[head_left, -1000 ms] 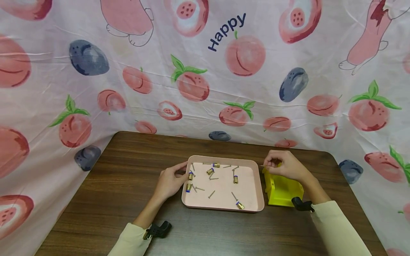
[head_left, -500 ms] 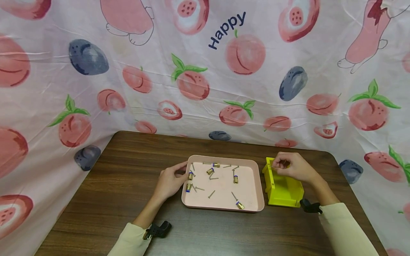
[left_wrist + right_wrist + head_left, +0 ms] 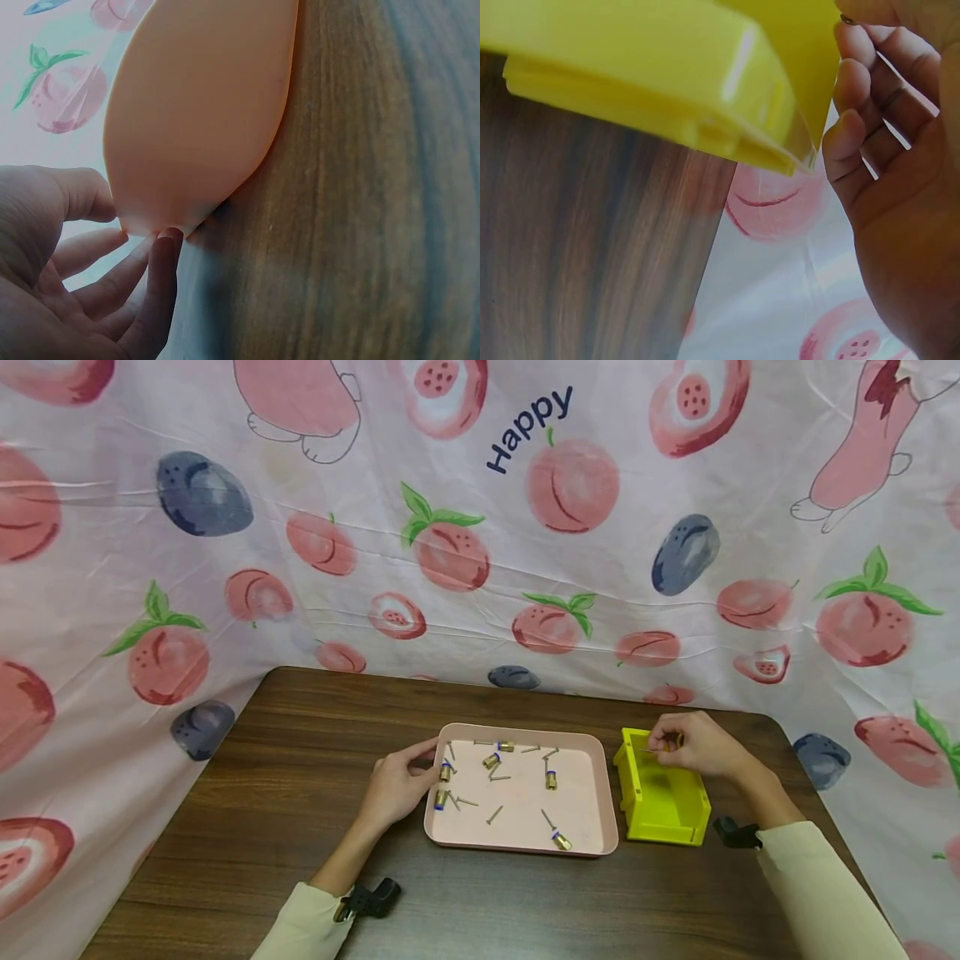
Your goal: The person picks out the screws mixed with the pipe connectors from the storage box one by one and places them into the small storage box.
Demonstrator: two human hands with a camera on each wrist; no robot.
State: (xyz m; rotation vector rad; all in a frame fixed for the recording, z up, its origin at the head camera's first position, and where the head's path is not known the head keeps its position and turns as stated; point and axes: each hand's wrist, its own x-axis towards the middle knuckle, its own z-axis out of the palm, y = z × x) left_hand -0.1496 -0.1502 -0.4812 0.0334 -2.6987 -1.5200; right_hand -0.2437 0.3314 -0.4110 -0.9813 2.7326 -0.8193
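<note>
A pink tray [image 3: 585, 810] lies on the table, with several screws [image 3: 495, 815] and several brass fittings with blue collars [image 3: 551, 780] scattered inside. My left hand [image 3: 399, 785] rests at the tray's left side; in the left wrist view its loosely bent fingers [image 3: 161, 292] touch the tray's edge. Above the far end of a yellow bin [image 3: 671, 810], my right hand [image 3: 693, 745] pinches a thin screw [image 3: 649, 751] between thumb and fingertips. Only a small dark end of that screw [image 3: 846, 19] shows in the right wrist view. The visible bin floor bears no parts.
The yellow bin stands just right of the tray, a narrow gap between them. Both are on a dark wooden table [image 3: 337, 710]. A fruit-printed cloth [image 3: 465, 643] hangs behind the table and along its sides.
My right hand has moved right with the pinched screw, from the gap beside the tray's far right corner to over the bin. The left hand and tray have stayed in place.
</note>
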